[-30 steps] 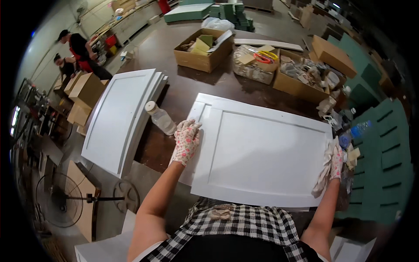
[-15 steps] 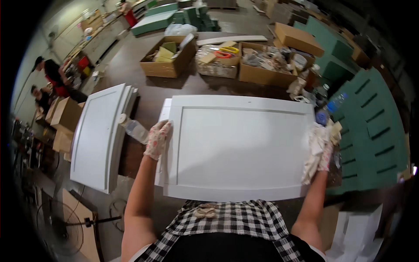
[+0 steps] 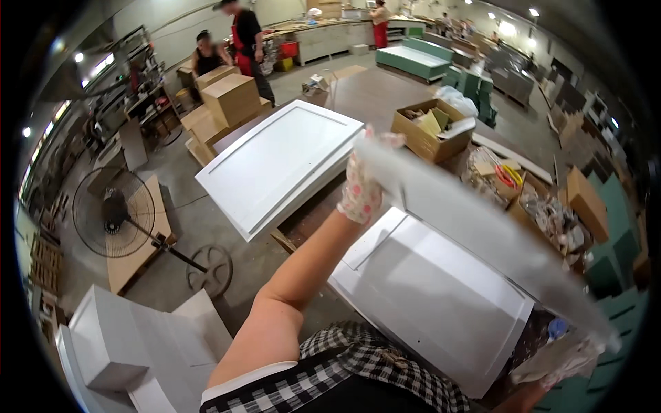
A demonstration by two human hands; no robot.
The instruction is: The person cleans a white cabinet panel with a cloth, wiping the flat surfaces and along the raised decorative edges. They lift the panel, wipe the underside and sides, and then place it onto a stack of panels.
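Your gloved left hand and right hand each clench an end of one white panel, raised edge-on, likely so you can carry or turn it. Beneath lies a second white door; a third door rests left. Three open cardboard boxes line the table.

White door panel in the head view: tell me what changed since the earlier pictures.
The white door panel, held flat at first, is now lifted and tipped on edge, blurred. The left hand and right hand keep gripping its ends. Another panel shows beneath. The panel stack and cardboard boxes stayed put.
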